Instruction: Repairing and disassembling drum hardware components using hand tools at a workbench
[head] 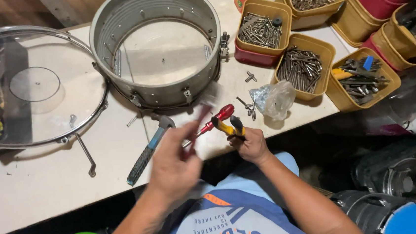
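Two hands work at the near edge of a white workbench, over the person's lap.

Nearest the camera, the blurred left hand (175,166) is raised above the bench edge (36,195); its fingers seem curled round something pale and blurred, but what it is cannot be told. Just right of it, the right hand (251,146) is clenched round yellow-and-black pliers (229,126). A red-handled screwdriver (215,120) lies between the two hands. On the far left rests a clear drum skin in a metal hoop (32,86), with a bent metal key (86,154) near it. Right of that lies a hammer (149,150), and beyond it a grey metal drum shell (155,47). Further right sit a crumpled plastic bag (275,98) and yellow tubs of screws (303,67).
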